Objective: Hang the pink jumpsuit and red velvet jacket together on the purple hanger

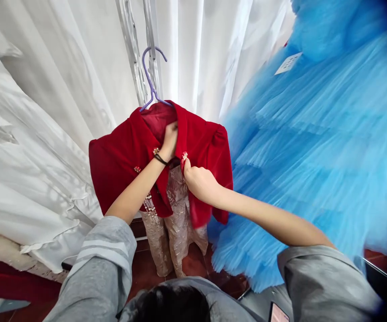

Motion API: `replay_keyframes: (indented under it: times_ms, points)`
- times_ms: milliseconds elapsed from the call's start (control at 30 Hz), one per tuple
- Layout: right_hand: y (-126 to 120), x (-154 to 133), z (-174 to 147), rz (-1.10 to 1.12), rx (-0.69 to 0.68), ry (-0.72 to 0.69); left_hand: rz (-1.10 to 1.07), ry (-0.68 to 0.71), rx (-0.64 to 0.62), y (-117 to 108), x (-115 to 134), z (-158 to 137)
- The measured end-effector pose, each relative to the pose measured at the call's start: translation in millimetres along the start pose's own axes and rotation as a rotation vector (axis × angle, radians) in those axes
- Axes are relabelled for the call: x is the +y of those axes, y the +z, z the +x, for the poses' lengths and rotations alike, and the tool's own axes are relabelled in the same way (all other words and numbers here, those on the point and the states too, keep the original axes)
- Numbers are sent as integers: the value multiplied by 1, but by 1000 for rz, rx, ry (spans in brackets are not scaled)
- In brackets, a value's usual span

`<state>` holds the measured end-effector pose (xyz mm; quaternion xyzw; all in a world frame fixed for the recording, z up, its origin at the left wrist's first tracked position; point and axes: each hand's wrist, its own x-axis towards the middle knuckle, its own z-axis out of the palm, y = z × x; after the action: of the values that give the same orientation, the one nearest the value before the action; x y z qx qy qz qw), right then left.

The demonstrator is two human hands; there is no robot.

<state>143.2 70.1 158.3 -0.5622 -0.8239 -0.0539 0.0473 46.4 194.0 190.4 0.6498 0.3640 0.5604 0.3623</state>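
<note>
In the head view, the red jacket (116, 165) sits on a purple hanger (152, 91), the right hand (202, 181) curled tight on its front edge beside a button (184, 155), where a hard tug might loosen the button or pull a shoulder off the hanger. The left hand (171, 137) is inside the jacket, fingers hidden, so its grip cannot be told; whether the hook (144, 58) bears on the metal strip (149, 27) is unclear too.

Blue tiered gown (300, 170): right of grip; white tag (288, 63) near its top.
Metal strips (132, 53): above grip, upright.
White curtain (190, 49): behind grip, in folds.
White ruffled fabric (29, 197): left of grip.
Red-brown floor (194, 267): below grip.
</note>
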Motion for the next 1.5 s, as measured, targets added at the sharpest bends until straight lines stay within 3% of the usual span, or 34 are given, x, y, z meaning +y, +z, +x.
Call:
replay_keyframes:
  times_ms: [67,133,167,267,300,333,433,467,533,600,633,733,767,833,933,1000,1067,1133,1200,1333,1500]
  points:
    - [25,-5,-3,29,32,116,-30,7,41,-13,9,-7]
    - [32,-10,-16,118,45,164,13,69,13,-21,17,-17]
    - [31,-13,-25,207,3,87,71,114,-15,-22,21,-22]
    - [21,-11,-54,626,-154,-376,243,177,-45,-22,23,-38]
    - [20,-3,-57,748,-81,-433,260,161,-45,-22,21,-41]
    - [22,10,-56,822,101,-374,255,135,-47,-23,17,-44]
    - [41,69,-30,687,874,228,221,78,-64,-31,9,-47]
    - [49,91,-19,617,954,368,229,65,-69,-35,9,-47]
    - [61,130,-4,610,759,449,224,55,-78,-43,18,-44]
    - [61,154,-2,642,604,410,153,86,-84,-50,36,-40]
    - [58,160,-5,660,639,385,110,110,-78,-53,45,-38]
    - [47,165,-17,691,925,353,97,121,-55,-62,61,-32]
    - [50,163,-20,686,931,351,137,97,-69,-64,59,-31]
    - [70,155,-24,620,879,386,230,53,-124,-66,46,-32]
    - [133,127,-36,557,932,564,290,30,-140,-66,25,-37]
    - [180,104,-44,765,878,752,277,14,-120,-66,18,-41]
    - [219,85,-46,1145,608,846,262,20,-121,-65,17,-43]
    - [242,77,-39,1423,336,813,261,40,-128,-66,18,-43]
    - [251,78,-26,1640,201,697,260,55,-137,-67,19,-42]
    - [260,77,-18,1979,189,515,217,43,-136,-70,15,-39]
    - [290,37,-43,2181,174,508,206,11,-118,-70,9,-35]
